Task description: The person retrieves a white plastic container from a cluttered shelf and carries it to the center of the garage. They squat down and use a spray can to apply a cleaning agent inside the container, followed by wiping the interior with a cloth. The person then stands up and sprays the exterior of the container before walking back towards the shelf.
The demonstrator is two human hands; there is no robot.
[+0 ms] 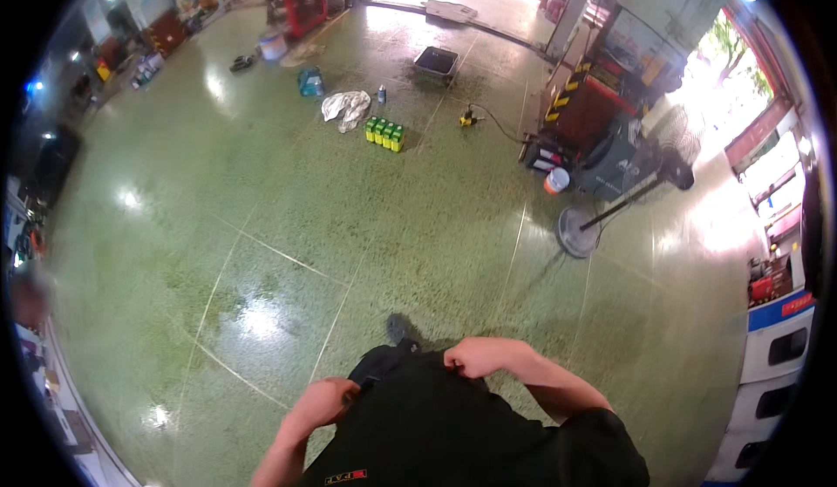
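Both hands at the wearer's black shirt (pixel 453 435), which sits bottom centre over the green floor (pixel 305 199). Right hand (pixel 475 358) clenched on its front edge; left hand (pixel 330 400) curled against its left edge, tips hidden, so can't tell if it's gripping. Writing: shirt has a small patch (pixel 346 477) at the lower edge, red block plus pale letters. Grey machine (pixel 623 169) on the right carries pale lettering, beside the fan (pixel 577 231) on its round base. Blue-topped white cabinet (pixel 776 356), far right, has a red label (pixel 797 304) with pale marks. Green-and-yellow containers (pixel 384 135) stand in a tight group, print too small to read. Behind them: white rag (pixel 347 109), small bottle (pixel 381 95), teal pack (pixel 310 81), dark tray (pixel 436 61). Yellow tool (pixel 468 118) on a hose lies to their right. White-and-orange bucket (pixel 556 180) near the grey machine.
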